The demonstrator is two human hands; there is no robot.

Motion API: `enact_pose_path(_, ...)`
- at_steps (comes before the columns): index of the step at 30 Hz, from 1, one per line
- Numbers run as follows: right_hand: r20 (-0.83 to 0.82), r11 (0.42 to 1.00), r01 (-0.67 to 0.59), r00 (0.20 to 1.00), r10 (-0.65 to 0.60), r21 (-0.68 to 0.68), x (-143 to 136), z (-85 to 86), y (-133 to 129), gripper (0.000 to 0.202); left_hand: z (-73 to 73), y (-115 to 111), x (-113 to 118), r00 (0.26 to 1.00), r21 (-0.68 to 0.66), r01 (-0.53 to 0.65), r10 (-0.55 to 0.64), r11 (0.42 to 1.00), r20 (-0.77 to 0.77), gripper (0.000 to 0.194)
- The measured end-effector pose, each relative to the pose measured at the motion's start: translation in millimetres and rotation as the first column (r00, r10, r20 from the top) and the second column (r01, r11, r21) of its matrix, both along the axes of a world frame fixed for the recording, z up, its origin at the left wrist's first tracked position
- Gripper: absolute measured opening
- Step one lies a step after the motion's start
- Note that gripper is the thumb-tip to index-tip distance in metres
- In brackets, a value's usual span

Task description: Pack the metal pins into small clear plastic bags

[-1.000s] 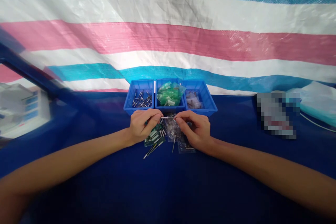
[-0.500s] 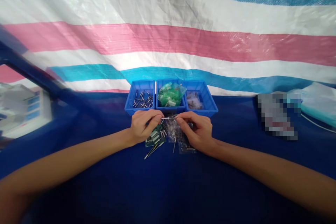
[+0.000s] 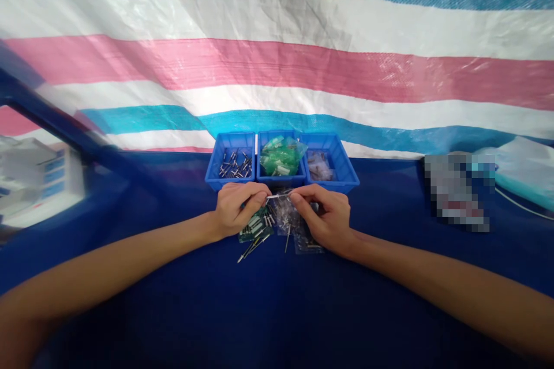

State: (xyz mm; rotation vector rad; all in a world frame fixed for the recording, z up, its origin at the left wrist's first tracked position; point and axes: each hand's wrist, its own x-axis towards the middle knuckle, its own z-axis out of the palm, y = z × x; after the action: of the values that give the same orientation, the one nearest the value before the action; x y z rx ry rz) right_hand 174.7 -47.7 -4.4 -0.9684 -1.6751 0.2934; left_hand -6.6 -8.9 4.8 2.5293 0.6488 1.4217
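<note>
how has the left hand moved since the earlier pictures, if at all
No: the left hand shows no clear shift against the left blue bin behind it.

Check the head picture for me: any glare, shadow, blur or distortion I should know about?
Head view: shiny highlights streak the striped sheet; head view: the near tabletop sinks almost to black; head view: the pale object at the left edge looks smeared and stretched; head view: the thin rod between left hand and right hand shows little detail.

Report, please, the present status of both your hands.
Left hand, right hand: both pinching. Thin rod: held between them. Plastic bags, loose rods: nearby, not blocking.
</note>
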Motion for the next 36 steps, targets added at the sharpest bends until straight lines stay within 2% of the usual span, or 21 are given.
enact_pose_path(10,0.020,1.000,-0.009,1.000,0.009,0.005,0.7,0.9,-0.4,0.014,-0.4,0.2,-0.4,0.999,-0.008,0.033,-0.033,0.999,0.008,0.020)
enact_pose_path(36,0.017,0.992,-0.128,0.992,0.128,-0.010,0.0,2.4,0.8,0.015,-5.1,5.4,-1.4,0.989,0.011,0.133,-0.134,0.991,0.064,0.021)
